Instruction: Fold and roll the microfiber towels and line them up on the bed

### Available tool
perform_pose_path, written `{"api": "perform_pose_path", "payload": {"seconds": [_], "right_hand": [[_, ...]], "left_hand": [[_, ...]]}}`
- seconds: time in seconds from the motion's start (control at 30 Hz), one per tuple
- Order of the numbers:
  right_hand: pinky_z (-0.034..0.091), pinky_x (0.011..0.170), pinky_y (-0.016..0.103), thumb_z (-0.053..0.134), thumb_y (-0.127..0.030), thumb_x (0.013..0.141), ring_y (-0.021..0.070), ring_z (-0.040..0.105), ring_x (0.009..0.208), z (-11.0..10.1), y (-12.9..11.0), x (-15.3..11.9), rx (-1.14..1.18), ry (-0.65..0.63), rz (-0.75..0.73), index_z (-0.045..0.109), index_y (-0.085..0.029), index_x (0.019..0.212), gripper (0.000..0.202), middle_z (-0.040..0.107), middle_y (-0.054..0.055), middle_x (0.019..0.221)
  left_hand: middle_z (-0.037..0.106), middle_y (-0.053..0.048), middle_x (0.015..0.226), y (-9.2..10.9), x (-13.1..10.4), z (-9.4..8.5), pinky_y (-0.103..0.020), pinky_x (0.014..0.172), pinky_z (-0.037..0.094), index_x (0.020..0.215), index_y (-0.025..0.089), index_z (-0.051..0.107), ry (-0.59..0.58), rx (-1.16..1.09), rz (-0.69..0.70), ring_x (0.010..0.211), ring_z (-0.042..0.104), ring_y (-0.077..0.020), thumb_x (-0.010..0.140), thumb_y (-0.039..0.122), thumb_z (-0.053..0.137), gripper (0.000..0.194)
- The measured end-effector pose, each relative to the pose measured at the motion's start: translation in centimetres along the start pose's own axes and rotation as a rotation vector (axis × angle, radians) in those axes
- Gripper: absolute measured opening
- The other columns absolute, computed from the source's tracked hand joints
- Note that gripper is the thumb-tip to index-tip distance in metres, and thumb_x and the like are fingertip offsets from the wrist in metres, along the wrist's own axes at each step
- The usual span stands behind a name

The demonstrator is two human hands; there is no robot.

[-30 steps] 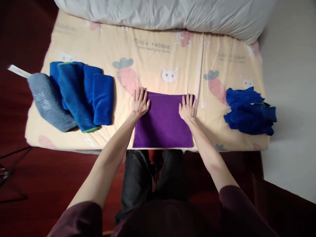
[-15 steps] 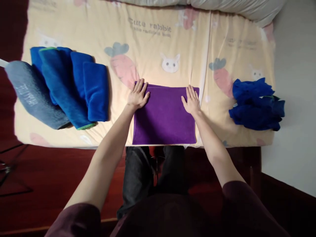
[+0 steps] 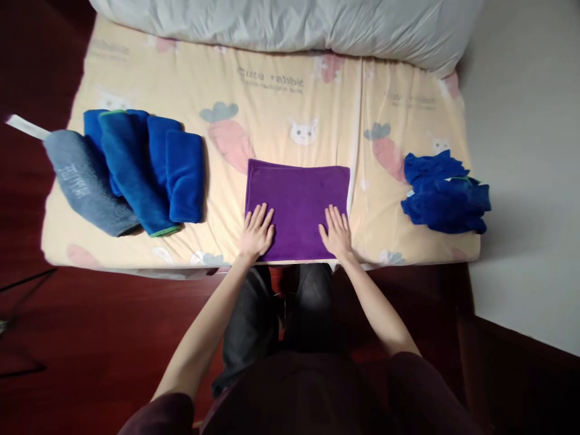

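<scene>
The purple cloth (image 3: 296, 205) lies folded into a flat rectangle at the near edge of the bed (image 3: 281, 115), right in front of the person. It looks soft, light and limp, a plush microfibre that would sag from any single pinch and let its layers slide apart; the near corners, or the folded edges at either side, seem the surest places to take hold, with both hands at once to keep the fold. The left hand (image 3: 256, 232) rests palm-down on the near left corner, fingers (image 3: 260, 216) spread and flat, clamped on nothing. The right hand (image 3: 336, 232) presses the near right corner the same way, fingers open and flat on the nap.

Well to the left sits a row of folded blue towels (image 3: 149, 169) overlapping a grey towel (image 3: 84, 184). Well to the right lies a loose, crumpled heap of blue cloths (image 3: 446, 193). A pale duvet (image 3: 290, 24) is bunched along the far side.
</scene>
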State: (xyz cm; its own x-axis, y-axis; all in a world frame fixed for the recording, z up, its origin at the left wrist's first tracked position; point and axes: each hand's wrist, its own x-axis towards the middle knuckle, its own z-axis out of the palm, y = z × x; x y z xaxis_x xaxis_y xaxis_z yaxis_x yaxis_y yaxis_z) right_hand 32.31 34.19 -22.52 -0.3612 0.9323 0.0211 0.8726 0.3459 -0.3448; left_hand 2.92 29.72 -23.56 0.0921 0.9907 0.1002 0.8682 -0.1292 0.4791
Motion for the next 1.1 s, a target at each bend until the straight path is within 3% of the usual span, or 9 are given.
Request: {"api": "perform_pose_path", "payload": {"seconds": [0.1,0.17,0.33,0.43,0.5,0.63,0.83,0.97,1.1], "right_hand": [[0.008,0.133,0.055,0.031,-0.039,0.110,0.0265,0.014,0.163,-1.6,3.7,-1.7,-0.023,0.072,0.137,0.029,-0.007,0.165,0.064,0.023,0.014,0.172],[0.003,0.132,0.059,0.032,-0.038,0.109,0.0294,0.009,0.163,-1.8,3.4,-2.1,-0.024,0.111,0.183,0.030,-0.005,0.164,0.064,0.020,0.016,0.173],[0.003,0.134,0.055,0.036,-0.037,0.108,0.0280,0.007,0.164,0.9,-4.5,-3.1,0.029,0.070,0.011,0.030,-0.008,0.165,0.064,0.017,0.013,0.174],[0.010,0.133,0.051,0.037,-0.038,0.108,0.0257,0.016,0.163,2.6,-7.3,-4.6,0.042,0.021,-0.077,0.031,-0.009,0.164,0.063,0.022,0.011,0.173],[0.013,0.133,0.052,0.038,-0.039,0.108,0.0259,0.019,0.162,2.9,-6.8,-5.8,0.044,0.030,-0.064,0.032,-0.010,0.164,0.064,0.023,0.011,0.172],[0.015,0.132,0.052,0.037,-0.040,0.108,0.0267,0.024,0.161,2.1,-2.8,-8.1,0.043,0.097,-0.015,0.033,-0.011,0.164,0.064,0.025,0.012,0.172],[0.019,0.131,0.052,0.040,-0.040,0.106,0.0268,0.029,0.159,1.5,1.4,-10.8,0.083,0.168,0.043,0.041,-0.013,0.161,0.061,0.034,0.014,0.169],[0.030,0.128,0.052,0.048,-0.037,0.101,0.0310,0.033,0.156,1.1,3.3,-11.7,0.158,0.261,0.136,0.052,-0.008,0.152,0.059,0.042,0.019,0.164],[0.042,0.122,0.045,0.053,-0.018,0.090,0.0281,0.051,0.142,0.3,5.2,-12.9,0.212,0.332,0.144,0.062,-0.011,0.143,0.054,0.060,0.016,0.148]], "left_hand": [[0.020,-0.012,0.173,-1.7,-2.0,-1.1,-0.056,0.133,0.011,0.163,0.014,0.036,0.055,0.001,-0.082,0.162,0.014,-0.0295,0.106,0.043,0.033,0.064],[0.017,-0.013,0.174,-0.7,-2.8,-1.2,-0.057,0.133,0.008,0.164,0.012,0.034,0.075,0.010,-0.081,0.163,0.010,-0.0310,0.106,0.044,0.034,0.066],[0.019,-0.013,0.173,5.4,-3.8,1.3,-0.055,0.133,0.010,0.164,0.011,0.034,0.003,0.050,0.107,0.163,0.011,-0.0302,0.106,0.041,0.035,0.065],[0.024,-0.013,0.172,6.4,-5.0,2.6,-0.057,0.131,0.014,0.163,0.014,0.036,-0.005,0.077,0.087,0.162,0.016,-0.0314,0.106,0.041,0.035,0.063],[0.025,-0.012,0.172,5.2,-6.2,2.5,-0.058,0.131,0.013,0.163,0.016,0.036,0.010,0.092,0.054,0.162,0.017,-0.0316,0.106,0.042,0.036,0.063],[0.023,-0.012,0.173,1.0,-9.2,1.1,-0.056,0.131,0.016,0.164,0.018,0.034,0.038,0.086,0.002,0.162,0.018,-0.0303,0.106,0.044,0.037,0.064],[0.028,-0.016,0.171,-4.0,-12.2,-0.2,-0.058,0.129,0.022,0.161,0.016,0.039,-0.016,-0.038,-0.017,0.159,0.026,-0.0322,0.100,0.040,0.046,0.065],[0.040,-0.017,0.165,-5.6,-12.8,-0.8,-0.052,0.126,0.036,0.150,0.016,0.053,0.000,-0.163,-0.024,0.153,0.039,-0.0326,0.091,0.026,0.051,0.061],[0.052,-0.015,0.154,-5.8,-12.3,-1.2,-0.050,0.118,0.048,0.136,0.018,0.065,0.043,-0.204,-0.094,0.140,0.054,-0.0323,0.082,0.017,0.053,0.055]]}}
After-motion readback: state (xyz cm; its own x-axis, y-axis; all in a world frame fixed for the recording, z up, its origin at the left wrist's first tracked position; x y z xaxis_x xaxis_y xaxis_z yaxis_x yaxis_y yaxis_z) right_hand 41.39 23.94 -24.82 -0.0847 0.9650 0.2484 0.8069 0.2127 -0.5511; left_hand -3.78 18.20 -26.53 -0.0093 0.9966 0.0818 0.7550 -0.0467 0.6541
